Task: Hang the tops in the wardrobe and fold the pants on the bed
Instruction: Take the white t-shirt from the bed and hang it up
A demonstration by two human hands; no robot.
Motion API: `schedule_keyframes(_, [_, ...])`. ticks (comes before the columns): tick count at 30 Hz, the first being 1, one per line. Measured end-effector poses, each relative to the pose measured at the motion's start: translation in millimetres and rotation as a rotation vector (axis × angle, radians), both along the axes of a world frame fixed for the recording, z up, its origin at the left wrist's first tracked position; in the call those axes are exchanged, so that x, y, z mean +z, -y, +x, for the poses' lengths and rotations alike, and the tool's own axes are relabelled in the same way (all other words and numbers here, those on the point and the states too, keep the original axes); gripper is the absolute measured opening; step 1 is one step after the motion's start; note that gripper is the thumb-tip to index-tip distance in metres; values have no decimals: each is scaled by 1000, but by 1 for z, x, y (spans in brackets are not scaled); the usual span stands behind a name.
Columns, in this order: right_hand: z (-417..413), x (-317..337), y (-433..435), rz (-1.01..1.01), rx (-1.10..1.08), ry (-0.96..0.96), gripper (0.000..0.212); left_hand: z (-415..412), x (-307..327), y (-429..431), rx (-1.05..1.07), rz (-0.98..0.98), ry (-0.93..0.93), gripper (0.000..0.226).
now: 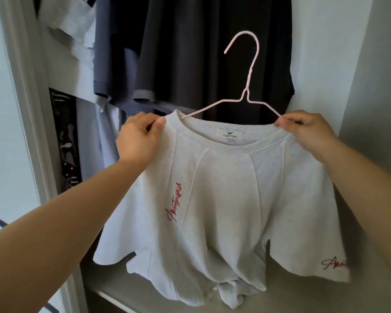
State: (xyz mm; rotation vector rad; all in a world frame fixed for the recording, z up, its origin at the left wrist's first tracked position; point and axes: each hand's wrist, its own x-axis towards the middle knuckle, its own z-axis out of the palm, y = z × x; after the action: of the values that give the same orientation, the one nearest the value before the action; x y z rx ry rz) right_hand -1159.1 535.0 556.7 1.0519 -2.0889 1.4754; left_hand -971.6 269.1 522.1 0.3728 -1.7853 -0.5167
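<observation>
Head view: left of the left hand (pixel 138 136) stands the wardrobe frame (pixel 32 132), with a pale garment (pixel 70 30) and a grey-blue shirt (pixel 113 53) hanging above it. Both hands pinch the collar of the white top (pixel 224 188) spread between them. The right hand (pixel 307 129) also grips the pink hanger (pixel 246 94). Dark tops (pixel 190 53) hang just behind.

The top (pixel 224 188) stretches between my left hand (pixel 138 136) and my right hand (pixel 307 129), collar at my fingers, the rest hanging below them. The hanger (pixel 246 86) runs from inside the collar beside my left hand to my right fingertips, with its hook above. Other clothes (pixel 178 53) hang behind both hands. A shelf (pixel 113 292) lies below my left hand.
</observation>
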Motion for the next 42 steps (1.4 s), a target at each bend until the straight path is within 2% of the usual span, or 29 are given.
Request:
schedule_keyframes(3, [-2,-3,-5,-22,6,36,11,2,8,-5,-119,126,116,24])
schedule_keyframes(7, [0,1,-13,-21,-8,38,12,4,34,-11,-399,439,517,44])
schedule_keyframes(9, [2,5,-16,-20,-28,32,11,6,39,-8,-562,436,568,40])
schedule_keyframes(11, [4,12,-21,-18,-37,30,12,6,44,-8,-663,366,540,38])
schedule_keyframes(13, [7,26,-26,-4,-51,6,12,2,54,-12,-533,213,492,42])
schedule_keyframes(16, [14,55,-31,22,-109,-129,12,-3,78,-26,-149,-57,246,33])
schedule_keyframes(18, [13,67,-36,-4,-144,-183,4,-4,91,-31,-28,-160,81,30])
schedule_keyframes(20, [6,72,-45,-8,-169,-187,9,-2,100,-32,34,-188,-29,33])
schedule_keyframes(23, [3,80,-54,21,-255,-188,13,0,113,-27,69,-234,-107,34])
schedule_keyframes(25, [10,93,-56,-94,-206,-128,13,3,126,-25,103,-272,-118,34])
schedule_keyframes(27, [17,106,-59,-192,12,70,15,9,139,-20,139,-329,-132,32])
schedule_keyframes(29, [23,109,-63,-189,211,308,21,12,146,-13,108,-372,-116,28])
schedule_keyframes(32, [26,104,-63,-112,235,455,22,11,146,-7,52,-359,-90,21])
schedule_keyframes(34, [29,105,-61,-52,212,422,23,8,145,-7,53,-330,-117,21])
schedule_keyframes(38, [35,121,-65,31,120,207,15,2,152,-18,23,-246,-172,21])
schedule_keyframes(42, [37,146,-85,-147,-51,104,8,-8,167,-31,72,-424,-102,28])
